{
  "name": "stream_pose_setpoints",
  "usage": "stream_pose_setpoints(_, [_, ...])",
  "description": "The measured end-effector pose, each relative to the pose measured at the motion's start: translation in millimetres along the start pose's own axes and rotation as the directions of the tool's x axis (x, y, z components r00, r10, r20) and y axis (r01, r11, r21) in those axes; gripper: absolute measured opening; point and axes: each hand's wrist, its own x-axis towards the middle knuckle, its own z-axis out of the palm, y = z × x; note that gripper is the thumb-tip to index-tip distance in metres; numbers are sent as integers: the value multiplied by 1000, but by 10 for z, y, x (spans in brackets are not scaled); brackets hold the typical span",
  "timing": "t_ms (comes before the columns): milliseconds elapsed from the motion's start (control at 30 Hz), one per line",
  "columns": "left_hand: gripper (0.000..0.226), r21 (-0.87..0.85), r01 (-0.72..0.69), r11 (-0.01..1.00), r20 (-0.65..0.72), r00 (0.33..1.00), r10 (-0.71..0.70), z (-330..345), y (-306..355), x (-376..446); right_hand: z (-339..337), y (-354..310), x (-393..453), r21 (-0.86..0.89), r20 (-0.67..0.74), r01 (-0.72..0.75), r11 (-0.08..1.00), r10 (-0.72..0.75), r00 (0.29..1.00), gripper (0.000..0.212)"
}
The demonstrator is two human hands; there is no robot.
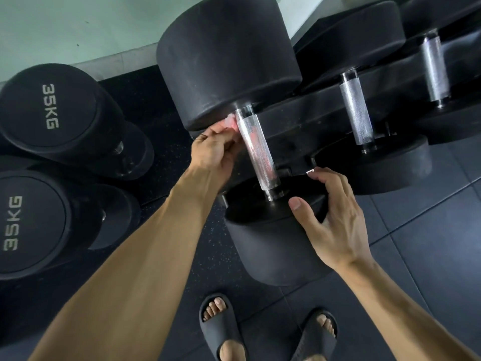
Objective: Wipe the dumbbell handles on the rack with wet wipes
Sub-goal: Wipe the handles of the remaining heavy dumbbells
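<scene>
Dumbbell handle (256, 149) under cleaning: the knurled steel bar of the nearest dumbbell runs between its far head (226, 61) and its near head (273, 238), the whole resting on the black rack (325, 110). The left hand (216, 152) pinches a small pinkish wet wipe (230, 123) and presses it against the upper end of the handle, just beside the far head; this grip is narrow, fingers curled on the wipe. A pink reflection shows lower on the bar. The right hand (330, 212) has a wide, relaxed grip holding nothing, its fingers spread at the rim of the near head; whether they touch it cannot be told.

Two further handles, the second handle (356, 113) and the third handle (434, 69), lie to the right on the same rack. Two 35KG dumbbells (52, 113) lie on the floor to the left. The person's feet in dark sandals (221, 324) stand directly below the near head.

Risks, as judged from this arrangement:
- The wipe is bunched small, so it may slip from the fingers or cover only one side of the bar; the underside and the lower length would then stay unwiped.
- Knurling may snag or shred the thin wipe.
- Fingers working in the gap between handle and far head could be pinched if the dumbbell rolls.
- A firm push on the near head could shift the weight on the rack, with open-toed feet beneath it.
</scene>
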Motion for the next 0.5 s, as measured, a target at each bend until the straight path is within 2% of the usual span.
stream_pose_setpoints(67, [27,-2,44,999,23,999,-44,3,-35,-13,2,10,-2,-2,-4,6,1000,-6,1000,77])
stream_pose_setpoints(167, [28,193,62,979,77,994,-78,-49,-92,-82,12,19,-1,-6,-5,10,1000,-10,1000,75])
stream_pose_setpoints(200, [28,188,62,980,74,994,-77,-40,-86,-74,8,19,-3,-6,-7,9,1000,-9,1000,75])
stream_pose_setpoints(300, [26,-4,74,997,-9,997,-74,47,-37,46,16,14,11,-12,-10,9,1000,-9,1000,74])
stream_pose_setpoints(333, [25,-22,73,997,-8,997,-73,50,-44,54,19,14,9,-10,-6,13,1000,-13,1000,74])
stream_pose_setpoints(367, [25,0,75,997,18,997,-75,36,-61,41,16,19,9,-6,-8,22,1000,-22,1000,73])
stream_pose_setpoints(500, [29,288,23,957,104,993,-55,-131,-95,-125,15,28,12,3,-13,37,999,-37,999,72])
